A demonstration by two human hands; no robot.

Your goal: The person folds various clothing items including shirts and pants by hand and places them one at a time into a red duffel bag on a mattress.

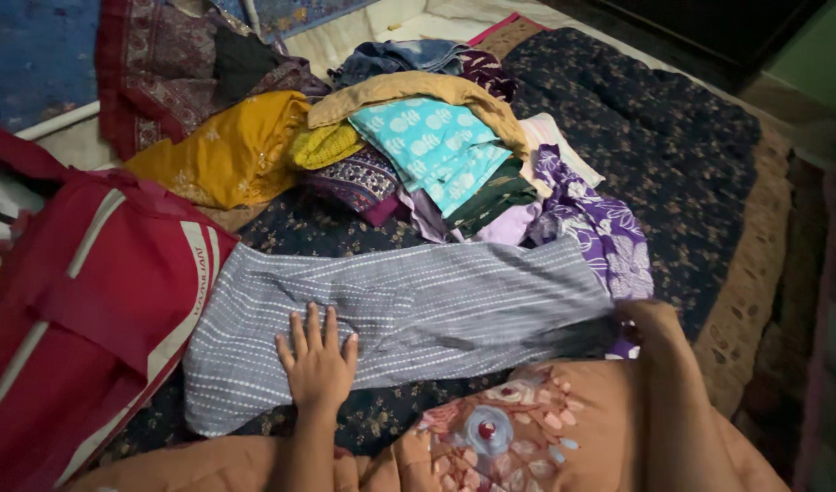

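Two hands on one grey striped cloth (418,319), which lies flat across a dark flowered bedspread (673,155), w/ its long side running left to right. Left hand (318,364) rests palm down on the cloth's near left part, fingers spread & flat. Right hand (650,321) is at the cloth's right end, fingers curled at that edge; can't tell if it pinches the fabric or just touches it. Beyond the cloth, a heap of clothes (418,155): turquoise print piece on top, purple flowered one just right of it, yellow one to the left. Left of the cloth, touching its end, a red bag (81,319) w/ white stripes. Nearer than the cloth, orange flowered fabric (518,428) at the frame's bottom.
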